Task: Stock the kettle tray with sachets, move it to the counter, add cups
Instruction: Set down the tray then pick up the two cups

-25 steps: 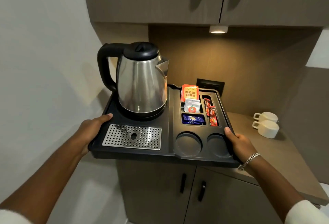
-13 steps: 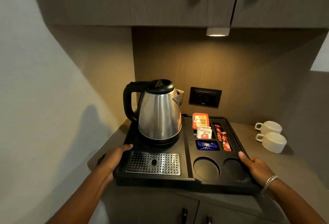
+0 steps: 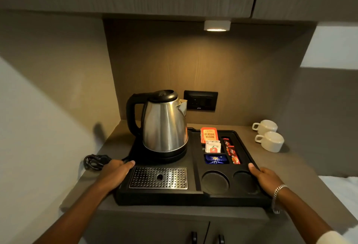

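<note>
The black kettle tray (image 3: 193, 197) rests on the brown counter (image 3: 290, 166). A steel kettle (image 3: 164, 125) with a black handle stands on its left half, behind a perforated metal drip grille (image 3: 158, 177). Sachets fill the right compartments: an orange Classic Assam packet (image 3: 209, 134), white sachets (image 3: 212, 146), a blue sachet (image 3: 216, 158) and red stick sachets (image 3: 232, 151). Two round cup recesses (image 3: 215, 181) at the front right are bare. My left hand (image 3: 114, 173) grips the tray's left edge; my right hand (image 3: 266, 180) grips its right edge. Two white cups (image 3: 270, 141) lie upside down on the counter to the right.
A coiled black power cord (image 3: 95, 161) lies on the counter left of the tray. A black wall socket (image 3: 200, 100) sits behind the kettle. Upper cabinets with a lit lamp (image 3: 217, 25) hang overhead. Cabinet doors with black handles (image 3: 193, 237) are below.
The tray went from being held in the air in front of the counter to sitting down on the counter surface. Both hands stayed on its edges.
</note>
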A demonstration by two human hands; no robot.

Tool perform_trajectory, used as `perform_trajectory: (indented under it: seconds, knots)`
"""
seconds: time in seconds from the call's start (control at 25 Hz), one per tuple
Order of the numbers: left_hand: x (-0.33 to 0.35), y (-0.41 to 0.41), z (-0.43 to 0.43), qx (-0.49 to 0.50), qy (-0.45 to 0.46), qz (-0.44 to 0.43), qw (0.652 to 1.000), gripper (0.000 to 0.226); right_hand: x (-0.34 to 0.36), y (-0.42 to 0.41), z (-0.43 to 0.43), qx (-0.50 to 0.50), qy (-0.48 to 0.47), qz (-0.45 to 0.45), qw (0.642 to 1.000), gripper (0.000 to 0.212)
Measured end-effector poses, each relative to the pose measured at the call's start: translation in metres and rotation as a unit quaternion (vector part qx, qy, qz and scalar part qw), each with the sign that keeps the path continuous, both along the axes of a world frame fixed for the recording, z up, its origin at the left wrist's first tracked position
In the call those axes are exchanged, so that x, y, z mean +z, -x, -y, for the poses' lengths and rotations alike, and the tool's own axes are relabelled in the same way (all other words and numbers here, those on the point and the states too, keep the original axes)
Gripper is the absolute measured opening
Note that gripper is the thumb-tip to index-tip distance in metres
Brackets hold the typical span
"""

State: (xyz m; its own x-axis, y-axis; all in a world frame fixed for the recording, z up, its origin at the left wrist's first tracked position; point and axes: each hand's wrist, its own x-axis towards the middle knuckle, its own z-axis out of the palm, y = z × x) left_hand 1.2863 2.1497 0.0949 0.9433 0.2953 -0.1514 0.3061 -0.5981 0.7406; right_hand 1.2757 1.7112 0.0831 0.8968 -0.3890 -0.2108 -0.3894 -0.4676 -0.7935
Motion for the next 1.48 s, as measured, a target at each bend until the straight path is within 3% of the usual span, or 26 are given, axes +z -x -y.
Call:
perform_trajectory:
  seconds: [0.16,0.28,0.52,0.6,0.68,0.8,0.96,1.2,1.4,1.48]
  knots:
    - [0.011,-0.048,0.022,-0.075,-0.132,0.065,0.986,0.041,0.029,-0.020,0.019,-0.015,0.170,-0.008,0.985,0.042]
    - [0.014,-0.068,0.041,-0.087,-0.152,0.108,0.979,0.036,0.043,-0.029,0.031,-0.042,0.243,-0.001,0.969,0.037]
    - [0.004,-0.067,0.025,-0.067,-0.188,0.175,0.964,0.027,0.023,-0.022,0.007,-0.075,0.226,0.013,0.971,0.035]
    - [0.003,-0.056,0.027,-0.071,-0.232,0.226,0.944,0.019,0.011,-0.006,0.002,-0.098,0.217,0.020,0.971,0.034]
    - [-0.003,-0.038,0.036,-0.100,-0.251,0.299,0.915,0.008,0.000,0.014,0.003,-0.103,0.199,0.024,0.974,0.030]
    - [-0.004,-0.009,0.058,-0.190,-0.198,0.348,0.896,0.011,-0.016,0.038,-0.006,-0.100,0.158,0.062,0.980,0.024]
    - [-0.005,0.020,0.087,-0.300,-0.101,0.319,0.894,0.009,-0.026,0.043,-0.034,-0.056,0.124,0.093,0.986,0.017]
    - [-0.010,0.026,0.157,-0.379,-0.047,0.271,0.883,0.007,-0.035,0.064,-0.017,-0.068,0.080,0.133,0.986,0.012]
    - [-0.022,0.015,0.269,-0.442,-0.107,0.173,0.874,0.048,-0.036,0.063,0.052,-0.114,0.072,0.145,0.980,0.013]
    - [-0.035,0.013,0.323,-0.467,-0.106,0.137,0.867,0.054,-0.042,0.054,0.093,-0.127,0.065,0.124,0.982,0.010]
